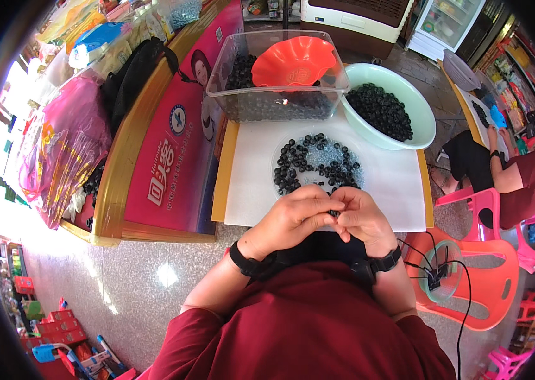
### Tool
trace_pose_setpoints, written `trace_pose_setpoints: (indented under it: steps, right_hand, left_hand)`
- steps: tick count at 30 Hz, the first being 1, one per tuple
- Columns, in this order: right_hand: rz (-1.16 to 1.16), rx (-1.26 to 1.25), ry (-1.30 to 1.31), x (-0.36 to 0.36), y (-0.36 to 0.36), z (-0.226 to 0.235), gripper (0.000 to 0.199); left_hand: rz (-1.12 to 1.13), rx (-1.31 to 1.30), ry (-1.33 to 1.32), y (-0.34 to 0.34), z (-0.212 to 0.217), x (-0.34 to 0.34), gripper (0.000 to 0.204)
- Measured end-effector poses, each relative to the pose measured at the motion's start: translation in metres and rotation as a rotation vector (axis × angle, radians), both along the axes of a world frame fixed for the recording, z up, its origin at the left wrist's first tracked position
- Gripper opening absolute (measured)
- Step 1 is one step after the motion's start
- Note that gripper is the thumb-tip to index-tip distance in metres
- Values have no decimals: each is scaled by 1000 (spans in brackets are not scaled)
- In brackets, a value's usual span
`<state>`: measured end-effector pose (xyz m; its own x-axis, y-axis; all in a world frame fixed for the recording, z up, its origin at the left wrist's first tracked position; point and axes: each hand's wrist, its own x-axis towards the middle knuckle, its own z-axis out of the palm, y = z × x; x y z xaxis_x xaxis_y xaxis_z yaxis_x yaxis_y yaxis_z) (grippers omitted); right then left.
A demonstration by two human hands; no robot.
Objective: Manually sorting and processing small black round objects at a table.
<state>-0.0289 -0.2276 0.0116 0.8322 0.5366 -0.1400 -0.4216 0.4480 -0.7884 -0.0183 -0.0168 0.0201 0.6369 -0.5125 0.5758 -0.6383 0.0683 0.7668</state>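
Both hands meet at the worktop's [394,183] near edge, the left hand [289,218] and right hand [361,218] pinching what seems a small black bead [334,213] together. More black beads [315,161] lie scattered just beyond the fingers.

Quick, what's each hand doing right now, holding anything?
Left hand: fingers curled, pinching a small black part together with the other hand.
Right hand: fingers curled, pinching the same small black part.
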Motion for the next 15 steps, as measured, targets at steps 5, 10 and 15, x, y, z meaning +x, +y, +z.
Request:
trace_pose_setpoints:
  steps: [5,10,15]
  right_hand:
    - [-328,-138,-283,-6,14,1,25]
    - [-458,-166,-424,-13,23,2,23]
    - [-513,-247,-525,-17,21,-2,19]
  left_hand:
    - [199,16,100,-4,0,-3,31]
    - [284,2,25,-6,2,-3,29]
    - [287,-4,26,-5,3,-5,29]
